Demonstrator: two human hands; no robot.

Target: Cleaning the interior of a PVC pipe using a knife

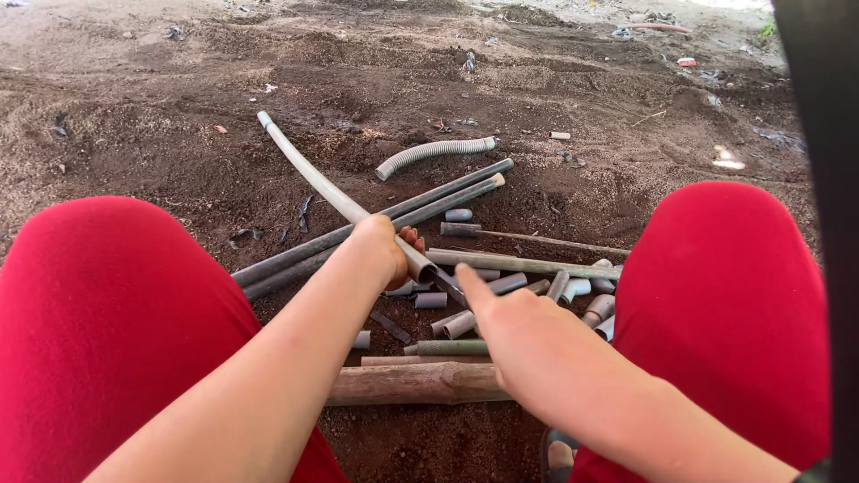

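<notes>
- Left hand [386, 249]: fist closed around a curved grey plastic pipe [315, 179], smooth and round, which arcs away beyond the knuckles.
- Right hand [512, 322]: cannot tell open or closed; the fingers point down at the short pipe offcuts [446, 324], stubby grey cylinders just under them.
- Two long straight grey pipes [429, 199] cross under the left hand.
- Ribbed corrugated hose [436, 152] lies well beyond both hands.
- Rough wooden stick [412, 383] lies nearer than the hands, on loose brown soil [179, 107].

Outdoor dirt yard, bare churned soil [179, 134], scattered cut pipes [501, 286], litter
</notes>
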